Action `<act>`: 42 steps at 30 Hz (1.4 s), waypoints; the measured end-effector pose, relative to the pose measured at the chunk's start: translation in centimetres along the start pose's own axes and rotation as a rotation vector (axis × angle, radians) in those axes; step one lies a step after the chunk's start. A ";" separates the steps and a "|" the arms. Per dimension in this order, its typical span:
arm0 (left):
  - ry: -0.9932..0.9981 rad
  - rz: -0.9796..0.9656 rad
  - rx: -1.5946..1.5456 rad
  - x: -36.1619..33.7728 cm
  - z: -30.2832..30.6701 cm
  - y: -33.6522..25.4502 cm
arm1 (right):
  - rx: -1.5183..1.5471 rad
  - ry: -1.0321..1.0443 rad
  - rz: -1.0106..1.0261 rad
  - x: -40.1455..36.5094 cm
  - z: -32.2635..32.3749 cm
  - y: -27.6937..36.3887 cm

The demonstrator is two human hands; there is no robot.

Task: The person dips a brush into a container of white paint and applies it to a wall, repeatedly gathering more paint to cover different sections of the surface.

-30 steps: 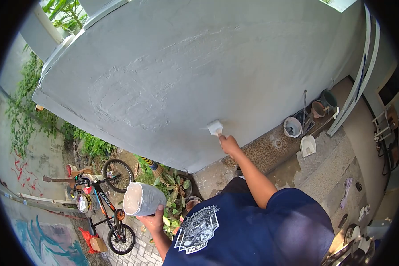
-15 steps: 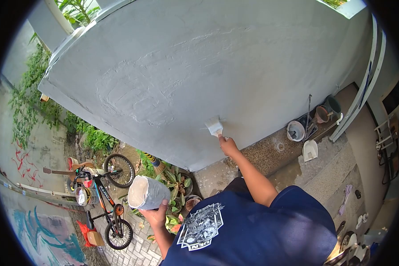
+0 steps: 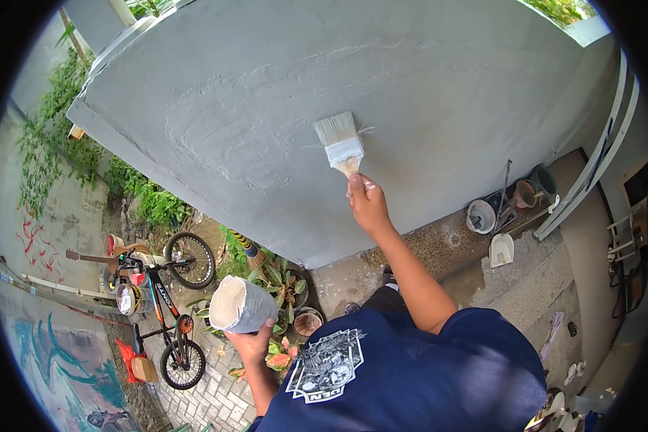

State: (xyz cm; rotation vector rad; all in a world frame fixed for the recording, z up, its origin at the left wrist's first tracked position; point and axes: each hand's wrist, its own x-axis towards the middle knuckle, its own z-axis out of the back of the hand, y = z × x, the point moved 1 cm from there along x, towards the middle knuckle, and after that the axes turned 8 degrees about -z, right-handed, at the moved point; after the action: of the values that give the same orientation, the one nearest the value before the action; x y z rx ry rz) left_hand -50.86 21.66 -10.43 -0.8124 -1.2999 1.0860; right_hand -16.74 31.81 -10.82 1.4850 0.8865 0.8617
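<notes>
My right hand [image 3: 368, 201] is closed round the handle of a wide paintbrush [image 3: 343, 150], its grey-coated bristles pointing up over the grey wall [image 3: 266, 86]. A few stray bristles stick out at the brush's sides. Lower down and to the left, my left hand [image 3: 252, 342] grips a paint-smeared grey container [image 3: 255, 308] from below and the side. The container is tilted so its pale, coated inside shows. Raised, rough ridges mark the wall left of the brush.
A bicycle [image 3: 169, 309] and a guitar [image 3: 93, 256] stand at the left near potted plants [image 3: 284, 284]. At the wall's foot on the right are a white bucket [image 3: 480, 216], a dustpan [image 3: 502, 250] and dark pots [image 3: 542, 180]. A broom [image 3: 246, 246] leans below the wall.
My right hand has lifted the paintbrush up and nearer to me, so it appears larger. The container in my left hand has shifted slightly. The view has tilted a little.
</notes>
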 end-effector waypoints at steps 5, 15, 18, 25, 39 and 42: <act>0.025 -0.004 0.011 -0.1 0.2 -0.4 | -0.369 -0.127 0.012 0.7 -1.2 -15.0; 0.036 -0.142 0.109 -0.4 1.0 -0.7 | -0.626 0.108 -0.839 0.2 3.0 -27.2; 0.017 0.016 -0.066 -1.6 1.1 -0.3 | -0.374 0.014 -0.562 0.4 -0.5 -15.9; 0.046 -0.032 -0.026 -0.8 0.7 -1.0 | -0.261 0.010 0.060 -4.1 -3.8 1.1; 0.058 -0.015 -0.029 -0.8 0.1 -1.6 | -0.771 -0.067 -0.261 -1.7 -2.0 -26.6; 0.081 -0.132 0.087 -1.4 0.7 -1.5 | -0.595 0.199 -0.935 -1.2 -0.8 -27.4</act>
State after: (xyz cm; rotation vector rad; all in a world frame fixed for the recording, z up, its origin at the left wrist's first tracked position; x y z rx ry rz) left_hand -51.22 19.84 -9.42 -0.6893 -1.2127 0.9882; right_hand -19.68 32.99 -38.03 0.3720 1.1850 0.4832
